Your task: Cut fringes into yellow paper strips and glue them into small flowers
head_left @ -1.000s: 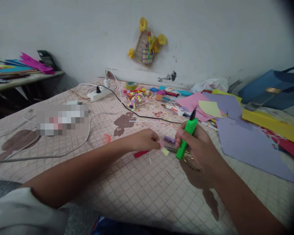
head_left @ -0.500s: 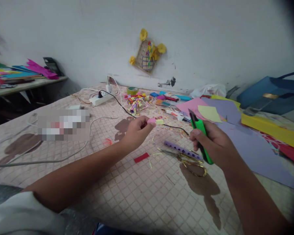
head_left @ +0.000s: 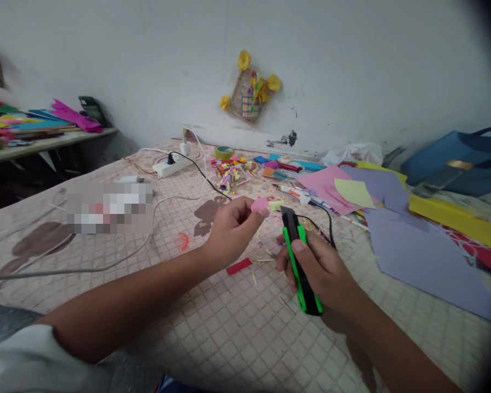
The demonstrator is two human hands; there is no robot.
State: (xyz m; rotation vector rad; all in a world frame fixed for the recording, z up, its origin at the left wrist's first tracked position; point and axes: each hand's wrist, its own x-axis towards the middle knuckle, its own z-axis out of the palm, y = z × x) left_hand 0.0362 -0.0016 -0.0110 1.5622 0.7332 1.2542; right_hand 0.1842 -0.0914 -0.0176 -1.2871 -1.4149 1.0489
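Note:
Between thumb and fingers, my left hand (head_left: 235,232) pinches a small pink paper piece (head_left: 260,206). A pale yellow paper strip (head_left: 275,206) sticks out from its right side. My right hand (head_left: 319,265) is wrapped round a green and black utility knife (head_left: 299,262), its blade out and pointing up and away from me. The blade tip is close to the yellow strip; I cannot tell whether they touch. Below my left hand a red paper strip (head_left: 239,266) lies on the patterned tablecloth (head_left: 213,322). My right hand now covers most of the scissors and the purple strip with holes.
Paper scraps (head_left: 231,173) are heaped by a tape roll (head_left: 224,152). A white power strip (head_left: 172,166) and cords run across the left. Purple paper sheets (head_left: 425,262), a yellow box-like piece (head_left: 458,221) and a blue bag (head_left: 454,158) lie at right.
My right hand has brought the knife left and lower, its blade now close to the paper in my left hand. My left hand keeps its pinch, shifted slightly right.

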